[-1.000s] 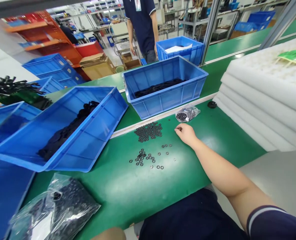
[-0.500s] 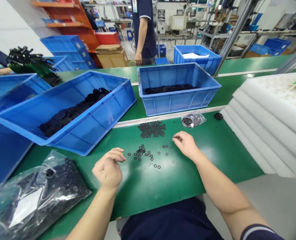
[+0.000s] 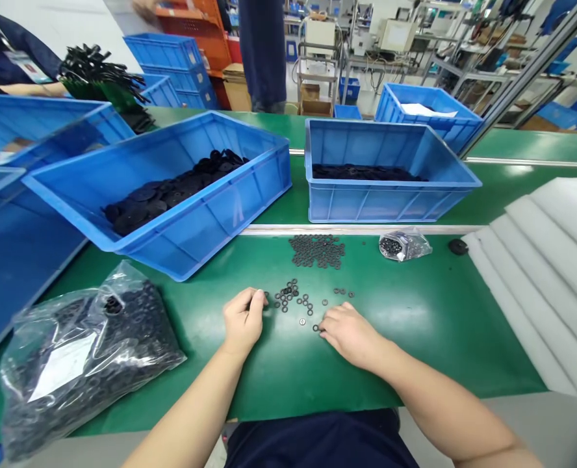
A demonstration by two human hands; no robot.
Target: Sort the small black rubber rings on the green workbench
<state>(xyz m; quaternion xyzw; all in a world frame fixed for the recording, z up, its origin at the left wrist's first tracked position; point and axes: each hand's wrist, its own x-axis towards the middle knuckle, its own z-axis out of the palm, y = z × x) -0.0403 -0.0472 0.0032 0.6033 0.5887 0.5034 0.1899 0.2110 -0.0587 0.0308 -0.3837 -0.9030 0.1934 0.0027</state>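
We are listing: black ring (image 3: 314,329) at right hand's (image 3: 349,335) fingertips, left hand (image 3: 242,318) opposite, grips indiscernible, loose rings (image 3: 289,290) between, clear bag (image 3: 405,246) beyond.

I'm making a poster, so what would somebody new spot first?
Probably the angled blue bin left of centre and the big blue bin to its right, both holding black pieces. Small black rings lie scattered on the green table between the left hand and right hand. A bulging clear bag lies at lower left.
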